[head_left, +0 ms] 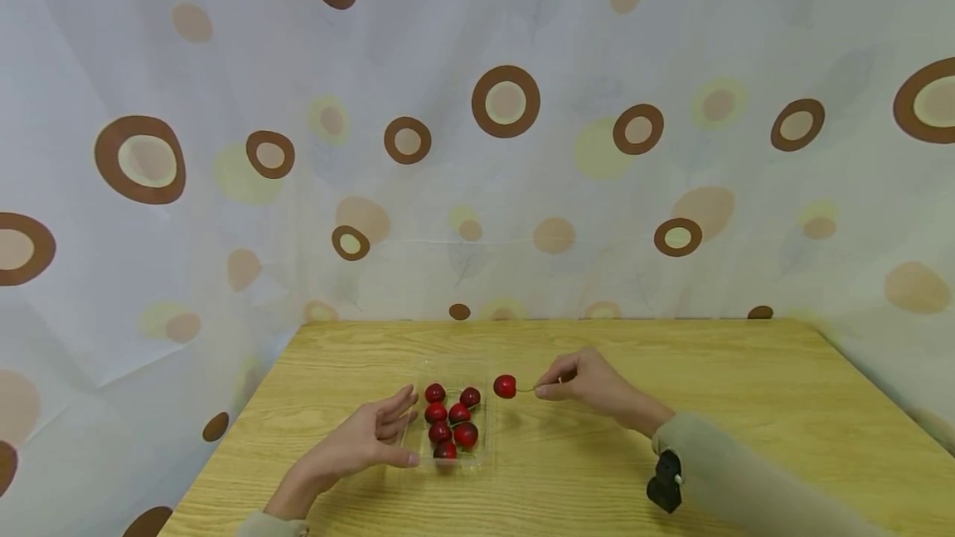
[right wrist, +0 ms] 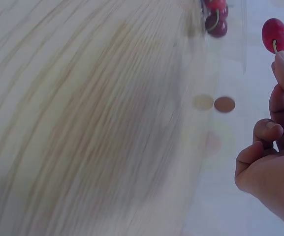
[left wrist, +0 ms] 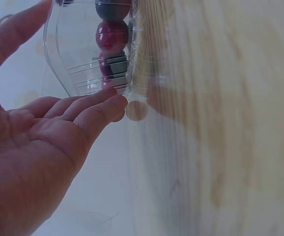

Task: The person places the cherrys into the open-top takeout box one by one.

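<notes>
A clear plastic box (head_left: 487, 437) stands on the table with several dark red cherries (head_left: 459, 413) inside. Just right of the box, my right hand (head_left: 597, 388) pinches one cherry (head_left: 505, 386) by the end of its stem, holding it raised. The right wrist view shows the same cherry (right wrist: 275, 35) above the thumb and fingertip. My left hand (head_left: 366, 437) is at the box's left side, fingers extended and thumb spread. In the left wrist view, the fingertips of the left hand (left wrist: 48, 132) are against or very near the box wall (left wrist: 58, 64); contact is hard to tell.
The wooden table (head_left: 671, 355) runs back to a pale curtain (head_left: 448, 189) printed with brown and yellow spots, which also hangs at both sides. A small black device (head_left: 664, 483) is strapped at the right wrist.
</notes>
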`<state>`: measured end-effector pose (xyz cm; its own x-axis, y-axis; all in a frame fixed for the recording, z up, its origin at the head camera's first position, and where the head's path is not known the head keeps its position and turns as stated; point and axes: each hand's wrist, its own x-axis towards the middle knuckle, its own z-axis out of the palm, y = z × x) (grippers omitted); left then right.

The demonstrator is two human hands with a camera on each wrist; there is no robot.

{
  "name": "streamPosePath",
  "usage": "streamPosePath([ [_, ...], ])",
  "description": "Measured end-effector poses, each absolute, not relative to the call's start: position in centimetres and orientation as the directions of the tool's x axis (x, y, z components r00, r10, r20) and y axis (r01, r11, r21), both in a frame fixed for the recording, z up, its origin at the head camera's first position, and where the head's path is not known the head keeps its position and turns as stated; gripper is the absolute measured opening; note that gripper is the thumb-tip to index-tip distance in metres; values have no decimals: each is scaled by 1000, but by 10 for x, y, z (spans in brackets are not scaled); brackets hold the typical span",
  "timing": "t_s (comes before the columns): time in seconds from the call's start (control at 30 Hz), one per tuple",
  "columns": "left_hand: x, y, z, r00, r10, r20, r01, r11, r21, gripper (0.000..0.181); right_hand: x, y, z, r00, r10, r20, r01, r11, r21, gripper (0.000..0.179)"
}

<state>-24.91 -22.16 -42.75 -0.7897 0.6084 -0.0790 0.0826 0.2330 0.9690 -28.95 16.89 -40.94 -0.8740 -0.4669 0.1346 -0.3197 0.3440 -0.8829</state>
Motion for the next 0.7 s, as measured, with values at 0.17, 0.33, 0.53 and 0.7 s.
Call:
streamPosePath([
  [0.17,-250,-221,-428,-792,606,-76,89,238,967,99,-289,141,-410,-856,-492,158,-361,350,-864,15],
  [0.33,-249,-220,-427,-794,604,-71,94,238,967,99,-290,116,-411,-844,-507,174,-393,365,-844,13],
  [0.53,-249,-220,-427,-796,601,-73,97,245,965,99,-289,91,-411,-833,-515,204,-435,382,-815,4],
  [0.7,-248,-221,-427,-798,597,-75,93,246,965,98,-289,78,-411,-830,-518,206,-449,403,-798,4],
])
